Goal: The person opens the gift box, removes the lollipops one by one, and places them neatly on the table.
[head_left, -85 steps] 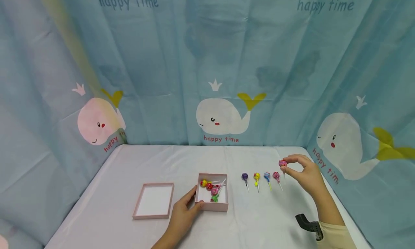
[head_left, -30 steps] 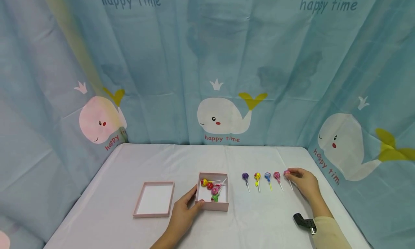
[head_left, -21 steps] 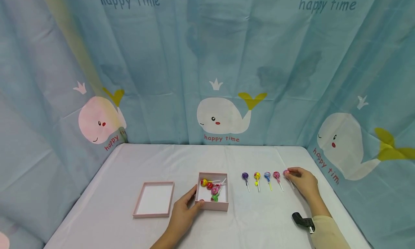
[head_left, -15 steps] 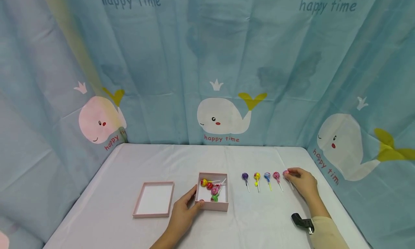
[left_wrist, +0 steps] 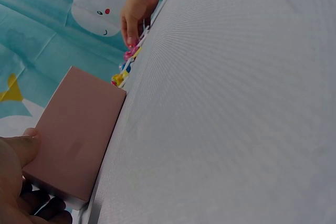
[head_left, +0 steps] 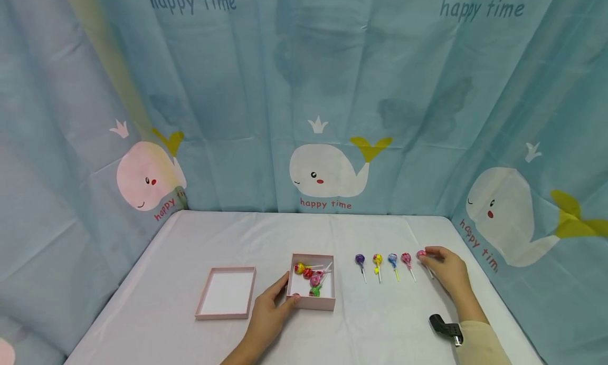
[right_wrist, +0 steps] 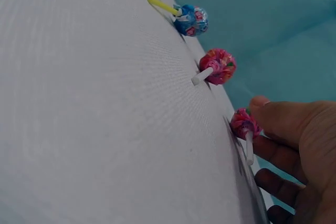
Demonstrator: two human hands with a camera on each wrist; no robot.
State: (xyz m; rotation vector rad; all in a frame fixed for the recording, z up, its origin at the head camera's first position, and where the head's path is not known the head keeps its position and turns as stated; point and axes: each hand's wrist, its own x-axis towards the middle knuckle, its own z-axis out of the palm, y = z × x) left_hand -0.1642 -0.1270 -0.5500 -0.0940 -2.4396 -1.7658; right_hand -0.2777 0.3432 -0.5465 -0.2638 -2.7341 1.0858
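My left hand (head_left: 267, 315) grips the left side of an open pink box (head_left: 317, 303), thumb at its front corner. Several wrapped lollipops lie inside, among them a yellow one (head_left: 299, 268) and a green one (head_left: 315, 291). On the right, my right hand (head_left: 450, 270) pinches the head of a pink lollipop (right_wrist: 244, 123) between thumb and fingers, down at the tablecloth. It ends a row with a purple lollipop (head_left: 360, 259), a yellow-and-red one (head_left: 377, 259), a blue one (head_left: 392, 258) and another pink one (head_left: 406, 258). The sticks point towards me.
A shallow pink lid (head_left: 225, 316), white inside, lies left of the box. A white cloth (head_left: 380, 323) covers the table. Blue curtains (head_left: 247, 106) with whale prints stand behind and on both sides. A black device (head_left: 445, 327) sits at my right wrist.
The right hand has lowered the pink lollipop from above the table to the row's right end, then stayed there pinching it. My left hand and the box have kept their place.
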